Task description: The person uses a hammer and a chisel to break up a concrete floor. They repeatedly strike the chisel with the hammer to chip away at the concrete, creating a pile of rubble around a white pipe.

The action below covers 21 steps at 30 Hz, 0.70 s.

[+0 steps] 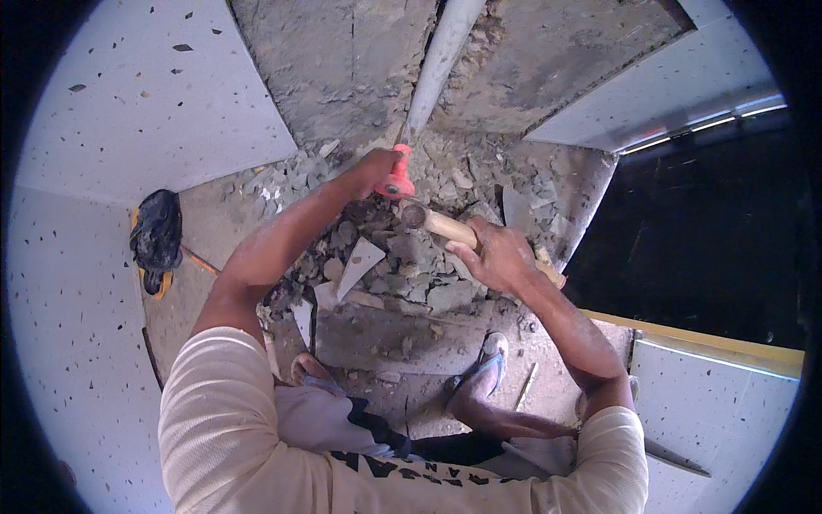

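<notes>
My left hand [370,175] is closed round a chisel with a red hand guard [396,185]. The chisel points away from me, its far end close to the foot of a grey pipe [437,73]. My right hand [503,257] grips the wooden handle of a hammer [449,227]. The hammer's round dark head sits just nearer to me than the chisel's struck end; whether they touch I cannot tell. Broken rubble [428,257] lies beneath both hands, with pale tile shards [361,265] among it.
Speckled white tiled walls rise at left [163,86] and right [668,81]. Bare rough wall [325,68] flanks the pipe. A black-and-yellow tool or bag [157,236] rests by the left wall. A dark opening [685,231] lies to the right. My sandalled feet [486,368] stand near the rubble.
</notes>
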### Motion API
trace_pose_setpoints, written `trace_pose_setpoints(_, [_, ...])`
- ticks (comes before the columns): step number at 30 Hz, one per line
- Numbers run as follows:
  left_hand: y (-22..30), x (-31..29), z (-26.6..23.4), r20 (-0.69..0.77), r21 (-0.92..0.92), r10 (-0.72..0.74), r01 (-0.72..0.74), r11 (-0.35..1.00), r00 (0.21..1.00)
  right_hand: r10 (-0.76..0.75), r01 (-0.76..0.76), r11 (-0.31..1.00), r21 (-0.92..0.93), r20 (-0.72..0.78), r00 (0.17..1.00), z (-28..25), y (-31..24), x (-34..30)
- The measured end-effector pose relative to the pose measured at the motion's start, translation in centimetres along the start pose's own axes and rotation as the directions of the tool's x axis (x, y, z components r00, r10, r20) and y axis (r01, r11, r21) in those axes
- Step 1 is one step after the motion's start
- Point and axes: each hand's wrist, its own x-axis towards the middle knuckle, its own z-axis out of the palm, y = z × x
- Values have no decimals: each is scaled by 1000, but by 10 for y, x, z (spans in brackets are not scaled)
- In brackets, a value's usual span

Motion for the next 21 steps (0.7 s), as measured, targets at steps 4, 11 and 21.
trace_pose_setpoints(4, [30, 7, 15, -53, -21, 67, -69, 997, 996, -4, 5, 1000, 3, -62, 998, -5, 7, -2])
trace_pose_setpoints(11, [31, 33, -21, 174, -265, 131, -81, 961, 976, -8, 21, 993, 119, -106, 994, -20, -15, 7])
trace_pose_setpoints(21, [40, 36, -15, 143, -325, 78, -27, 945, 987, -178, 148, 964, -220, -122, 976, 24, 12, 61])
